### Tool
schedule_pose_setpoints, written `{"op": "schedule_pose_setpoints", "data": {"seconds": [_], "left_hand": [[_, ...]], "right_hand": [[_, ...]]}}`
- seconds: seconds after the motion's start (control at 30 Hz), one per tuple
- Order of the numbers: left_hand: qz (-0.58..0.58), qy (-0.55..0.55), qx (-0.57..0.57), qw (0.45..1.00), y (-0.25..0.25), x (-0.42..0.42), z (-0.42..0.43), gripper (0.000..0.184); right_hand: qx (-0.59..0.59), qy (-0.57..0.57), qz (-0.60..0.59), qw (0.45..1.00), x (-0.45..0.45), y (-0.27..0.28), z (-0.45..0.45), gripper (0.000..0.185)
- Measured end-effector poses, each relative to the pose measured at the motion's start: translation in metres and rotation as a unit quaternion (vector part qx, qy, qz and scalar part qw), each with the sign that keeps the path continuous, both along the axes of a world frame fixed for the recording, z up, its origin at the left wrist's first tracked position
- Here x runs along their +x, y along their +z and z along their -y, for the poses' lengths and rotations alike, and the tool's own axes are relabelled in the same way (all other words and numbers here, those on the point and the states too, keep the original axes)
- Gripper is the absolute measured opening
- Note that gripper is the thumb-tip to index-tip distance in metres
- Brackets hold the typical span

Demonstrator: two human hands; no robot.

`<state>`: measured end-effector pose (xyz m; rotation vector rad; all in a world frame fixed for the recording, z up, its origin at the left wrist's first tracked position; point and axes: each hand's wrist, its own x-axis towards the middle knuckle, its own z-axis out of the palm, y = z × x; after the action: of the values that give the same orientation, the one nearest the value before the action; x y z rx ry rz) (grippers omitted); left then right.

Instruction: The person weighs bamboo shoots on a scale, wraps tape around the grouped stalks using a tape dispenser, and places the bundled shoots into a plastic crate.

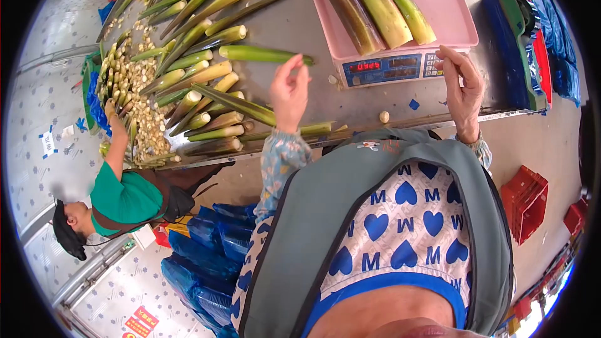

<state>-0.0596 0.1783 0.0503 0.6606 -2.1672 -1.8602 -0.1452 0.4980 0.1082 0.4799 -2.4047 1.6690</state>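
Note:
On the metal table stands a digital scale [383, 70] with a pink tray [447, 6] and a lit red display. Three thick green-brown bamboo shoots [391, 19] lie on the tray, pale cut ends toward me. My left hand [291, 95] is raised left of the scale, fingers loosely bent, holding nothing visible. Its fingertips overlap the tip of a single green shoot [256, 54]; whether they touch it I cannot tell. At the scale's right front corner hovers my right hand [462, 84], fingers curled but apart, with nothing seen in them.
Many loose shoots [216, 74] spread over the table's left, beside a heap of small pale cut pieces [149, 103]. A co-worker in a green top [125, 197] reaches into that heap. Blue plastic bags [203, 256] and a red crate [524, 203] stand below. A dark blue-green object [510, 56] lies right.

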Motion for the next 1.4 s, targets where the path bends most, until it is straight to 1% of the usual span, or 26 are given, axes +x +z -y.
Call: {"op": "schedule_pose_setpoints", "data": {"seconds": [0.1,0.13,0.2,0.23,0.3,0.33,0.4,0.47,0.53,0.6,0.63,0.73,0.83,0.87,0.9,0.93,0.97,1.0,1.1,1.13,1.2,1.23,1.27,1.33,1.37,1.4], "left_hand": [[0.034,0.048,-0.056,0.997,-0.026,0.047,0.030,0.029],[0.068,0.067,-0.114,0.989,-0.028,0.062,0.039,0.034],[0.113,0.115,-0.174,0.971,-0.019,0.085,0.049,0.042],[0.137,0.145,-0.202,0.959,-0.016,0.095,0.054,0.049],[0.186,0.181,-0.306,0.916,-0.014,0.111,0.069,0.055],[0.217,0.180,-0.348,0.894,-0.013,0.117,0.076,0.061],[0.239,0.177,-0.380,0.876,-0.023,0.128,0.087,0.064],[0.279,0.153,-0.336,0.887,-0.029,0.129,0.088,0.067],[0.300,0.145,-0.332,0.883,-0.040,0.125,0.085,0.074],[0.292,0.159,-0.322,0.887,-0.042,0.117,0.075,0.085],[0.303,0.155,-0.278,0.898,-0.046,0.113,0.074,0.096],[0.321,0.155,-0.308,0.882,-0.053,0.109,0.071,0.102],[0.288,0.157,-0.231,0.916,-0.065,0.113,0.078,0.104],[0.266,0.163,-0.175,0.934,-0.060,0.112,0.077,0.088],[0.268,0.164,-0.175,0.933,-0.055,0.110,0.078,0.088],[0.196,0.164,-0.057,0.965,-0.053,0.110,0.079,0.077],[0.121,0.162,0.062,0.977,-0.048,0.110,0.076,0.067],[0.092,0.199,0.044,0.975,-0.037,0.105,0.069,0.052],[0.071,0.175,0.059,0.980,-0.015,0.096,0.062,0.052],[0.042,0.145,0.053,0.987,-0.006,0.091,0.052,0.050],[0.061,0.081,0.064,0.993,0.013,0.076,0.027,0.052],[0.039,0.073,0.112,0.990,0.023,0.069,0.008,0.050],[0.038,0.026,0.140,0.989,0.014,0.066,-0.004,0.044],[0.009,-0.012,0.222,0.975,0.020,0.064,-0.028,0.040],[-0.022,-0.016,0.254,0.967,0.022,0.062,-0.036,0.043],[-0.019,-0.011,0.289,0.957,0.028,0.062,-0.040,0.046]], "right_hand": [[0.007,0.012,0.017,1.000,0.005,0.000,0.004,0.022],[0.025,0.020,0.023,0.999,0.006,0.000,0.007,0.023],[0.024,0.028,0.011,0.999,0.008,-0.002,0.013,0.023],[0.031,0.046,0.030,0.998,0.010,-0.001,0.014,0.024],[0.034,0.067,0.052,0.996,0.013,-0.001,0.020,0.024],[0.034,0.079,0.058,0.995,0.013,-0.002,0.024,0.024],[0.047,0.100,0.060,0.992,0.015,-0.002,0.029,0.025],[0.050,0.112,0.059,0.991,0.018,-0.002,0.036,0.024],[0.046,0.126,0.065,0.989,0.022,-0.004,0.045,0.022],[0.055,0.150,0.068,0.985,0.027,-0.007,0.049,0.023],[0.070,0.163,0.067,0.982,0.028,-0.007,0.049,0.023],[0.077,0.191,0.079,0.975,0.033,-0.011,0.055,0.022],[0.078,0.213,0.074,0.971,0.036,-0.014,0.060,0.020],[0.086,0.225,0.072,0.968,0.036,-0.014,0.061,0.020],[0.094,0.236,0.071,0.964,0.038,-0.014,0.062,0.021],[0.095,0.238,0.074,0.964,0.039,-0.016,0.064,0.021],[0.107,0.251,0.068,0.960,0.041,-0.019,0.066,0.020],[0.119,0.264,0.060,0.955,0.043,-0.021,0.068,0.020],[0.087,0.323,0.172,0.927,0.049,-0.034,0.085,0.016],[0.085,0.360,0.140,0.919,0.049,-0.037,0.094,0.023],[0.043,0.383,0.190,0.903,0.053,-0.022,0.115,0.034],[0.046,0.399,0.173,0.899,0.053,-0.021,0.124,0.046],[0.045,0.405,0.171,0.897,0.054,-0.025,0.132,0.046],[-0.012,0.336,0.190,0.923,0.052,-0.035,0.137,0.050],[-0.063,0.325,0.252,0.910,0.048,-0.034,0.134,0.050],[-0.121,0.311,0.307,0.891,0.046,-0.026,0.130,0.047]]}}
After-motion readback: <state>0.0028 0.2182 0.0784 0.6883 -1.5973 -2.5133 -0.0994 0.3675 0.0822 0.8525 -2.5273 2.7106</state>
